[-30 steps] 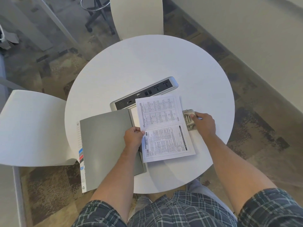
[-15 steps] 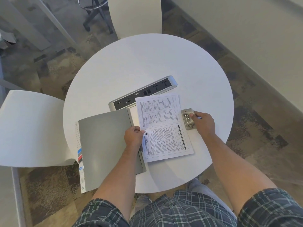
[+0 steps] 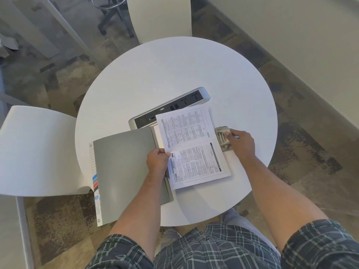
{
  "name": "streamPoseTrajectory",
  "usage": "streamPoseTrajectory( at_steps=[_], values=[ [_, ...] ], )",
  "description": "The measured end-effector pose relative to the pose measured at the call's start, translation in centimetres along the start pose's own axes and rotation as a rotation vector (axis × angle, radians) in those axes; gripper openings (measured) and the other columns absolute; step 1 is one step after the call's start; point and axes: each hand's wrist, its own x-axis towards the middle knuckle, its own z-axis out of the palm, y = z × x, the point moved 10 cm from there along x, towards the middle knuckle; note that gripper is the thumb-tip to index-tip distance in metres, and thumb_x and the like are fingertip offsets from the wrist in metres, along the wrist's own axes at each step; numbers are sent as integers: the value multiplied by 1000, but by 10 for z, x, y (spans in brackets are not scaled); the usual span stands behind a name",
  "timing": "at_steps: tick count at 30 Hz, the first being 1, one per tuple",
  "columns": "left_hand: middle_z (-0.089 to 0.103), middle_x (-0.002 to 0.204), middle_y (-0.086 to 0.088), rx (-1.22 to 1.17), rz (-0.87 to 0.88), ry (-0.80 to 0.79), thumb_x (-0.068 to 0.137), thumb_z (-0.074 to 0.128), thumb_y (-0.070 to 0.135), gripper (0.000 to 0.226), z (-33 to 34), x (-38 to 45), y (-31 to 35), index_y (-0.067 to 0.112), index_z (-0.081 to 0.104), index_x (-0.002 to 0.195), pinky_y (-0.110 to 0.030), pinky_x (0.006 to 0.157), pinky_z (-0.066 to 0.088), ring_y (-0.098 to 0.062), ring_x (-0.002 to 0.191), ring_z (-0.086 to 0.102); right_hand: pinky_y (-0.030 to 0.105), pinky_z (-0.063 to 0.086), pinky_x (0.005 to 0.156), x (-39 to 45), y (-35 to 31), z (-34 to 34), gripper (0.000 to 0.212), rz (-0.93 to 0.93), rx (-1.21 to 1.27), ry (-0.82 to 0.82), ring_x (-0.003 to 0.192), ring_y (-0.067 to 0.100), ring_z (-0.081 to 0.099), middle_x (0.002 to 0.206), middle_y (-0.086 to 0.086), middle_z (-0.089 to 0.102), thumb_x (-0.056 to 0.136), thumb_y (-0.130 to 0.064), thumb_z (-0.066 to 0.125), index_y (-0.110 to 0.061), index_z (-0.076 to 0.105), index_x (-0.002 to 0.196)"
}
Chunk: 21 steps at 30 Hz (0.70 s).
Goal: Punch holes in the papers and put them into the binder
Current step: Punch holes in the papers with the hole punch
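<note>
A printed sheet of paper (image 3: 192,146) lies on the round white table (image 3: 174,74), its right edge at the mouth of a small metal hole punch (image 3: 223,137). My left hand (image 3: 157,162) pinches the sheet's left edge. My right hand (image 3: 240,144) rests on the punch, fingers over its lever. A grey binder (image 3: 124,175) lies open to the left, its cover flat and overhanging the table's near edge; coloured index tabs show along its left side. Part of the binder's right half is hidden under the paper.
A silver power and socket strip (image 3: 171,109) sits in the table just behind the paper. White chairs stand at the left (image 3: 37,150) and at the far side (image 3: 161,18). A wall runs along the right, and my plaid shorts fill the bottom.
The paper has slid slightly right toward the punch, with my left hand still on its edge. My right hand stays on the punch.
</note>
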Motion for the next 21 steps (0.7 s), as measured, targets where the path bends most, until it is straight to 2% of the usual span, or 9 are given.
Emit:
streamPoseTrajectory(
  at_steps=[2,7,10,13,17,19,21],
  values=[
    [73,87,-1,15,9,-2,91,73,10,7,2,0,1,10,67,88,-23,56,50,-9,69,67,26,36,57,0,1,-1,26,4,-1,5,85,23,67,90,-2,66,96,-45,61,-26,78,100],
    [72,83,0,37,20,-15,89,73,10,11,9,-1,2,14,66,82,-23,56,49,-11,70,67,27,39,59,-1,0,0,24,17,13,-13,81,20,67,90,-3,70,94,-47,61,-30,77,93],
    [73,84,-1,36,19,-16,89,74,10,15,13,-1,3,15,66,78,-25,64,54,-17,76,70,25,42,62,-1,1,-1,29,34,34,-2,90,19,71,101,-4,74,93,-48,62,-30,78,109],
    [74,83,-1,52,26,-19,88,75,10,11,17,0,5,14,68,80,-25,68,55,-18,78,70,22,41,62,-2,-2,-1,29,30,25,1,93,17,68,104,-5,74,96,-45,62,-29,78,113],
    [73,80,1,88,37,-17,86,76,12,12,21,2,8,16,68,78,-33,80,61,-21,82,73,25,37,57,-9,-10,-4,22,-11,-6,7,73,9,59,78,-12,65,102,-39,56,-30,75,94],
    [71,77,3,92,45,-18,86,76,11,13,23,2,9,16,67,78,-33,80,60,-21,81,72,25,35,56,-12,-12,-5,22,-7,-16,18,66,3,54,71,-14,58,103,-37,55,-34,69,86],
    [70,75,3,92,59,-27,86,76,10,12,25,1,12,14,67,79,-31,78,58,-19,77,69,26,33,53,-12,-11,-6,32,-3,-15,23,58,9,50,63,-10,54,103,-36,56,-31,62,72]
  ],
)
